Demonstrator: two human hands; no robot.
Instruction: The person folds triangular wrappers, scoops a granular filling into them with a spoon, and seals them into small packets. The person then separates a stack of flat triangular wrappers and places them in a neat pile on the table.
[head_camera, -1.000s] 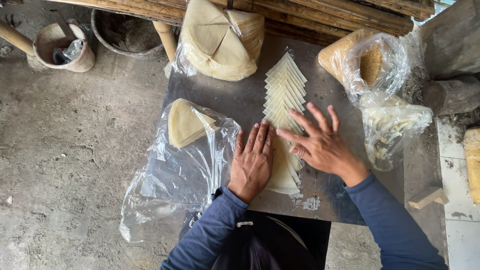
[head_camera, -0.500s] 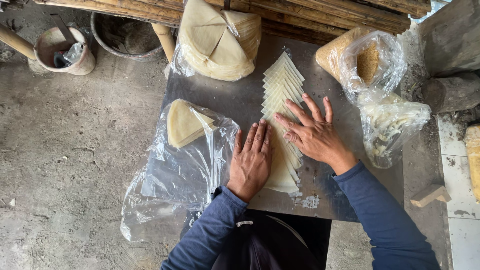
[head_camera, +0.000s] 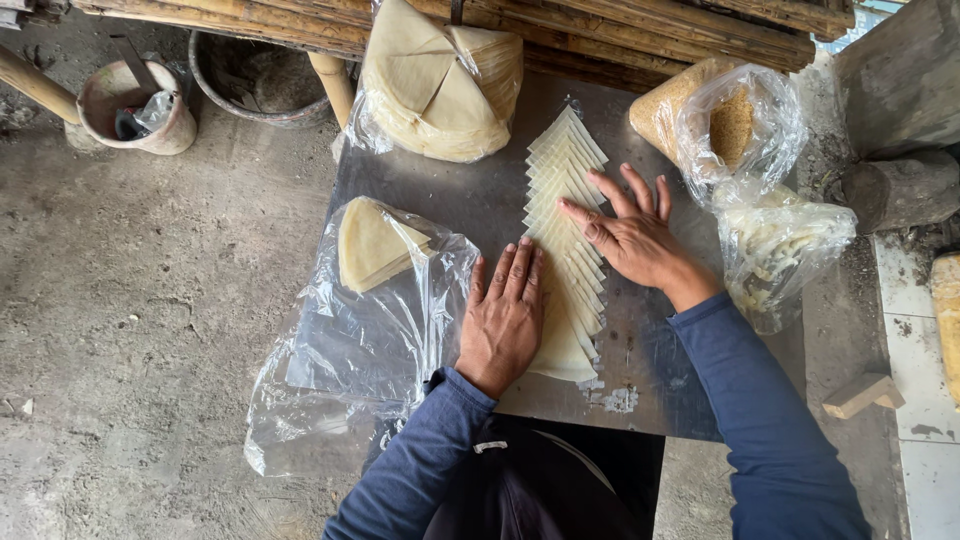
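Observation:
A row of overlapping pale triangular dough sheets (head_camera: 562, 180) runs down the middle of a grey metal tabletop (head_camera: 470, 195). My left hand (head_camera: 506, 312) lies flat, fingers together, on the left side of the row's near part. My right hand (head_camera: 628, 232) rests flat with fingers spread on the row's middle, a little further up. Neither hand grips anything. To the left, a small stack of triangular sheets (head_camera: 372, 243) lies on a clear plastic bag (head_camera: 352, 350) that hangs over the table's edge.
A large bagged pile of sheets (head_camera: 435, 80) sits at the table's far end. A bag of brown crumbs (head_camera: 715, 115) and a clear bag of pale pieces (head_camera: 775, 250) lie at right. Two buckets (head_camera: 140, 105) stand on the concrete floor at left.
My right hand has slid up along the row of sheets, away from me. My left hand has stayed in place.

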